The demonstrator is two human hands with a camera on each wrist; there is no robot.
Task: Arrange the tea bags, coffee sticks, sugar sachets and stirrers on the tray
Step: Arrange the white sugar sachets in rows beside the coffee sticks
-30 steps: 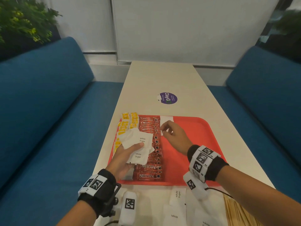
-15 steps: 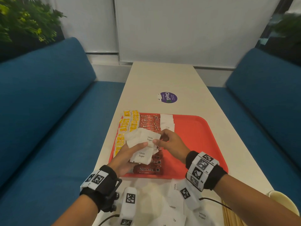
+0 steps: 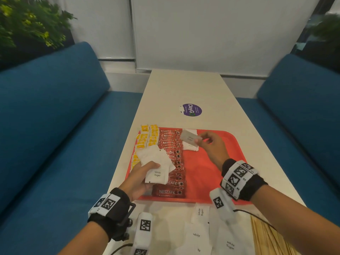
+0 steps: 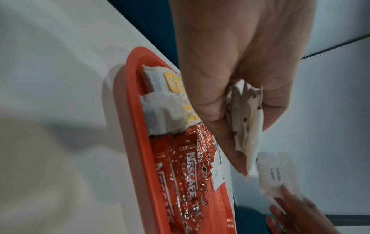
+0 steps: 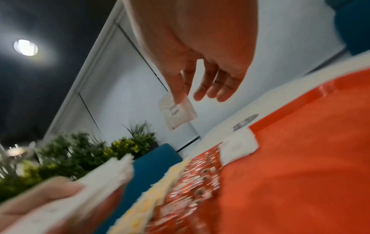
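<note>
A red tray [image 3: 211, 162] lies on the white table. Along its left side run yellow-tagged tea bags [image 3: 147, 137], then a column of red Nescafe coffee sticks [image 3: 173, 159], then white sugar sachets [image 3: 190, 147] at the far end. My left hand [image 3: 141, 175] grips a fanned stack of white sugar sachets [image 3: 156, 162] above the tray's near left; the left wrist view shows the stack [image 4: 248, 120] between thumb and fingers. My right hand [image 3: 207, 144] pinches a single sugar sachet [image 3: 189, 138] above the laid sachets, seen also in the right wrist view as the sachet [image 5: 178, 114].
Loose sugar sachets [image 3: 200, 234] lie on the table before the tray's near edge. A bundle of wooden stirrers [image 3: 266, 238] lies at the near right. A purple round sticker [image 3: 191, 110] marks the table beyond the tray. Blue benches [image 3: 55, 116] flank the table.
My right hand took one sachet from the stack in my left hand and carried it away toward the tray's far end. The left hand stayed in place with the stack.
</note>
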